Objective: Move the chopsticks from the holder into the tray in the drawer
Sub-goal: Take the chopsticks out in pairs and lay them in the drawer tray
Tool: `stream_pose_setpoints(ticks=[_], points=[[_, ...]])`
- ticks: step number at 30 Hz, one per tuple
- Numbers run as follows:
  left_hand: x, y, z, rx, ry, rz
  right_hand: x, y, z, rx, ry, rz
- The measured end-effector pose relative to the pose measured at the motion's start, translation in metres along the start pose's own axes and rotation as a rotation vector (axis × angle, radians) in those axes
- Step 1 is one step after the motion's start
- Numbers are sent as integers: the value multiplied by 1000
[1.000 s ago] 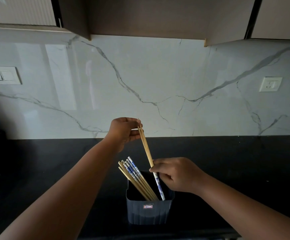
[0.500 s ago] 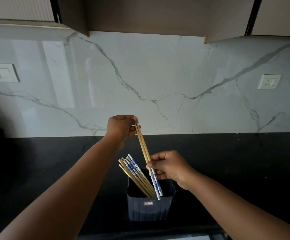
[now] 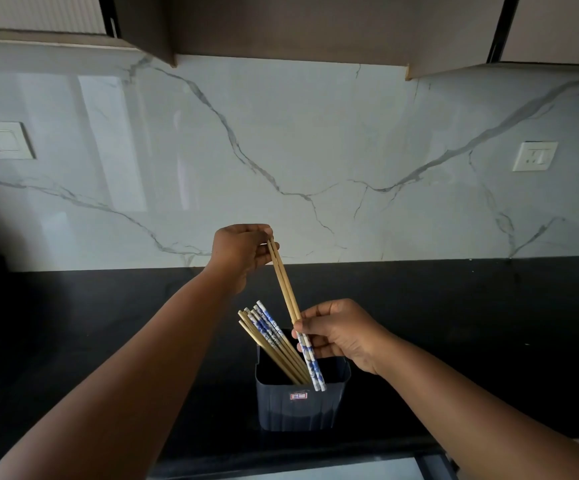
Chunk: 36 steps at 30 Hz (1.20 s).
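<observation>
A black countertop (image 3: 454, 306) carries a dark holder (image 3: 302, 407) standing upright near its front edge

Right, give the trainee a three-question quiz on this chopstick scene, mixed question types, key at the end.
1. True or false: the pair of chopsticks is held by both the left hand and the right hand.
2. Which end of the held pair is blue-patterned: upper or lower?
3. The remaining chopsticks lean in the dark holder toward: A) left, B) right, C) stand upright.

Key: 1 true; 2 lower; 3 A.
</observation>
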State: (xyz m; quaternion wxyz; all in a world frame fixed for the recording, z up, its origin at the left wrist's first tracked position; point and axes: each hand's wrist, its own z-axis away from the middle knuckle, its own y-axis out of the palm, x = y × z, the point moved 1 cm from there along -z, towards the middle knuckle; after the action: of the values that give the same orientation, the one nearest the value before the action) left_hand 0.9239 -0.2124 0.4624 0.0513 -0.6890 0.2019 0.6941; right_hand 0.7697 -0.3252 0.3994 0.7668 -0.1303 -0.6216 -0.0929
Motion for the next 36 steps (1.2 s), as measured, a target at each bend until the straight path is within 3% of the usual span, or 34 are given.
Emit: stream_pose_setpoints(ticks=[13,19,25,29,33,36], points=[[5,2,13,8,47,-36,-7,6,6,58,35,-120],[15,-4,28,6,68,-67,-22,1,14,107,-6,-47],[72,-48,47,-72,392,-510,-80,-8,32,73,-75,274],[121,-94,53,-225,582,-711,-138,-14,49,265,-27,635],[174,-123,58,-113,505,-1059,-195,-15,56,503,22,1037],[212,-129,64,11,171,-1410,-230,-16,49,560,117,1169]])
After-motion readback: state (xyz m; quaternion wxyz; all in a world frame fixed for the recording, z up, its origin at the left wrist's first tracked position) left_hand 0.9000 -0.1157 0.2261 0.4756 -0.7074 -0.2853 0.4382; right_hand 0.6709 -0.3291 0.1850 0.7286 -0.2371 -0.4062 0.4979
